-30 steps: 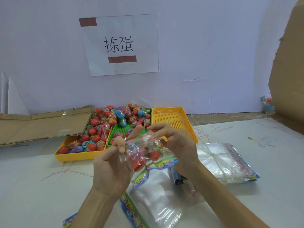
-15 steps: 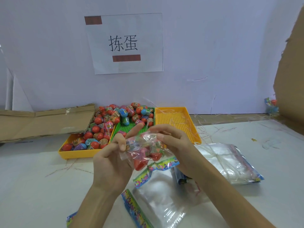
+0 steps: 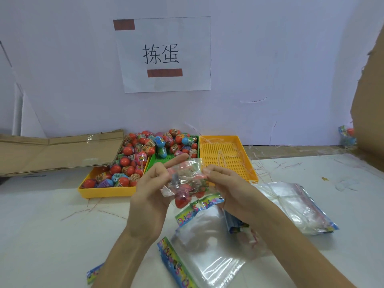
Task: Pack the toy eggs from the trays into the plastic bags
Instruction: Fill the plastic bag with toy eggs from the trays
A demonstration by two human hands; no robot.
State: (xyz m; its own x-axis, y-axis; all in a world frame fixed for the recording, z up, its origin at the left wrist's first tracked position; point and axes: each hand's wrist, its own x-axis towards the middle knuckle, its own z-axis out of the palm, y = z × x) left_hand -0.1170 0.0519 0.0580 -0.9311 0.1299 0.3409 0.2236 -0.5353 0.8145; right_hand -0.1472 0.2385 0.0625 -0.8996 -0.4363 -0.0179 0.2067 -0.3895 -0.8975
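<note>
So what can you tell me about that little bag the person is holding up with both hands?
The small plastic bag is clear, thin and crinkly, with a bright printed strip along its lower edge. Through it show a few toy eggs, mostly red. It is held above the table, in front of the trays. The left hand pinches one upper corner and the right hand pinches the other, at the bag's top edge. Whether the top is sealed cannot be told.

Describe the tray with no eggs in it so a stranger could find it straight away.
Start at the white paper sign on the wall and drop to the row of three trays below it. The empty yellow perforated plastic tray is the rightmost, beside the green tray. Both neighbours hold toy eggs; this one holds only thin clear strips.
</note>
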